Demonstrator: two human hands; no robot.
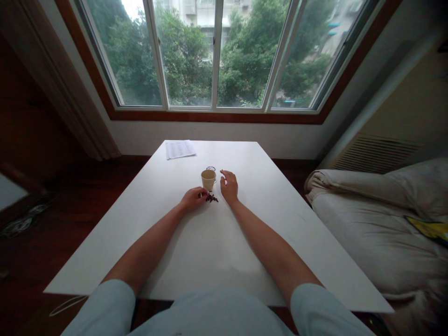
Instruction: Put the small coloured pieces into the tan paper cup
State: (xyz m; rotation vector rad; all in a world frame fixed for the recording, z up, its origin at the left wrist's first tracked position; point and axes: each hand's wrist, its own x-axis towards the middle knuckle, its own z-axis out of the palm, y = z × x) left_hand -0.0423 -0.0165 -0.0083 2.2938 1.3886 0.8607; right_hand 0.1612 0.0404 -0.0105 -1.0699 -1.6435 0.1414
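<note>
A small beige cup (208,180) stands upright near the middle of the white table (210,261). Just in front of it lies a loose pile of small dark red pieces (212,198), like beans or beads. My left hand (195,199) rests at the pile's left edge, fingers curled together and touching it; what the fingertips hold is too small to make out. To the right of the cup, my right hand (229,185) is open, fingers bent and apart, with nothing visible in it. A thin dark loop (210,168) shows behind the cup's rim.
Printed paper sheets (180,149) lie at the table's far left corner. A cushioned seat with a pale cover (371,224) stands right of the table. Beyond the far edge are a wall and a window (215,60). Cables (26,219) lie on the left floor.
</note>
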